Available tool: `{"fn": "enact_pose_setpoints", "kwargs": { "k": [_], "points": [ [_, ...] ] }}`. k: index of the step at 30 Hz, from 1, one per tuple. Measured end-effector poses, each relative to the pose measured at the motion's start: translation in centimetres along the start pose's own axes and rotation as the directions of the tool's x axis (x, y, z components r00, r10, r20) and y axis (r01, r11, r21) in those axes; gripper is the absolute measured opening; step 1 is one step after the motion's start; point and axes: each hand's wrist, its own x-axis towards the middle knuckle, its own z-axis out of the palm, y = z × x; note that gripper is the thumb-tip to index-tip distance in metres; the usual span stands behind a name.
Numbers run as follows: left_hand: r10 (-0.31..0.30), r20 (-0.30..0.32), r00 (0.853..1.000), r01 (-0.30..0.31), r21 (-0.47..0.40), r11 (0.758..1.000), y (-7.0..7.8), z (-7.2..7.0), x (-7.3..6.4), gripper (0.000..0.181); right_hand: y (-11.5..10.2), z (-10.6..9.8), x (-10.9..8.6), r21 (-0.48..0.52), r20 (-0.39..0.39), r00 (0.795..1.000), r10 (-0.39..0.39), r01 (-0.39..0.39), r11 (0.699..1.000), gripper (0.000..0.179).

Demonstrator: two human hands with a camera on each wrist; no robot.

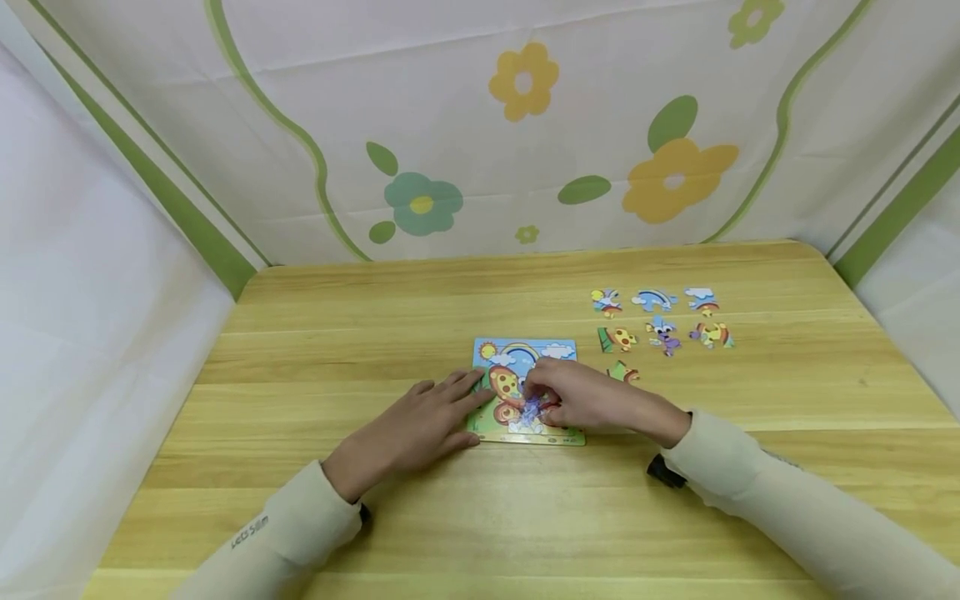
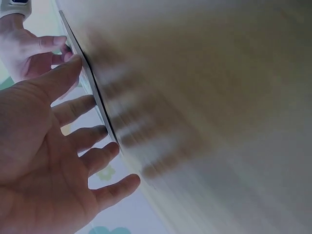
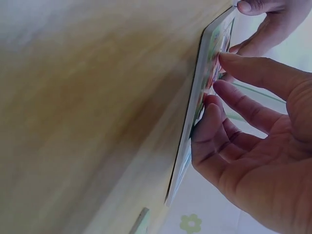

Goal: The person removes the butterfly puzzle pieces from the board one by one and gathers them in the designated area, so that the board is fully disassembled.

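Observation:
A small jigsaw puzzle board (image 1: 491, 437) with a sun, rainbow and cartoon animals lies flat on the wooden table. My left hand (image 1: 423, 425) rests at its left side with fingers spread, the fingertips on the board's edge; the left wrist view shows them along that thin edge (image 2: 100, 105). Over the board's lower middle, my right hand (image 1: 581, 396) has its fingers bent and pinches a purple puzzle piece (image 1: 531, 412) low against the picture. In the right wrist view, thumb and forefinger (image 3: 239, 95) come together at the board's surface, hiding most of the piece.
Several loose puzzle pieces lie in rows right of the board, among them a rainbow piece (image 1: 654, 300), a purple-and-blue piece (image 1: 663, 335) and a green-edged piece (image 1: 622, 372) near the right forearm. A white flowered curtain (image 1: 465, 125) hangs behind the table (image 1: 337, 333).

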Motion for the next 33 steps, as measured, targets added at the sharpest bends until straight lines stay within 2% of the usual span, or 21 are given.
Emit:
{"fn": "enact_pose_setpoints", "kwargs": {
  "k": [13, 21, 33],
  "points": [
    [0.082, -0.014, 0.997, -0.082, 0.005, 0.997, -1.1, -0.4, 0.0, 0.058, -0.2, -0.1, 0.0, 0.010, 0.031, 0.999, 0.033, -0.033, 0.999, 0.028],
    [0.057, 0.010, 0.998, -0.057, 0.037, 0.998, -1.3, -0.4, -0.1, 0.058, -0.5, 0.0, 0.1, 0.019, 0.044, 0.998, 0.042, -0.043, 0.999, 0.023],
    [0.032, 0.010, 0.999, -0.032, -0.011, 0.999, -1.2, -0.4, -0.1, 0.055, -0.8, 0.2, 0.3, 0.038, 0.047, 0.997, 0.057, -0.058, 0.998, 0.026]
  ]
}}
